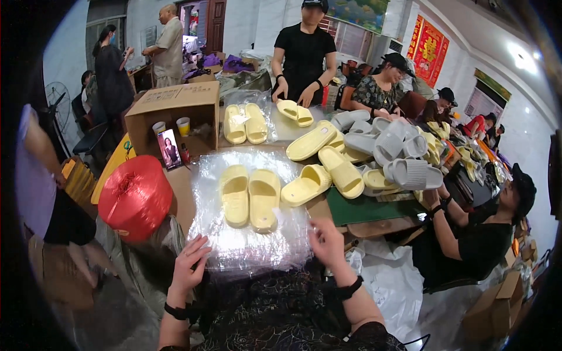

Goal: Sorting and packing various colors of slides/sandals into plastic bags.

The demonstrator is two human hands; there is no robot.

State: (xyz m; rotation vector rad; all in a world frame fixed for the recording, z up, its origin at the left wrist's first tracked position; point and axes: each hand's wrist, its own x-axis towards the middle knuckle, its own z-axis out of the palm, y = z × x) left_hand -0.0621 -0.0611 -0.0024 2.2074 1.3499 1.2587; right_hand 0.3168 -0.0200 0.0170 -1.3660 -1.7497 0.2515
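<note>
A pair of pale yellow slide sandals (pixel 264 202) lies side by side on a stack of clear plastic bags (pixel 278 248) in front of me. My left hand (pixel 188 264) is at the near left edge of the stack, fingers stretched and apart, touching the plastic. At the right edge is my right hand (pixel 329 243), its fingers loosely bent and no object visible in it. Whether its fingertips touch the plastic, I cannot tell. Just right of the pair rests another yellow slide (pixel 307 185), beside a heap of yellow and grey slides (pixel 393 144).
A red roll of plastic twine (pixel 136 198) stands at the left. Behind it are an open cardboard box (pixel 174 96), a phone (pixel 170 149) and a paper cup (pixel 184 126). Across the table, a person (pixel 304 52) handles yellow slides; another person (pixel 492 216) sits at the right.
</note>
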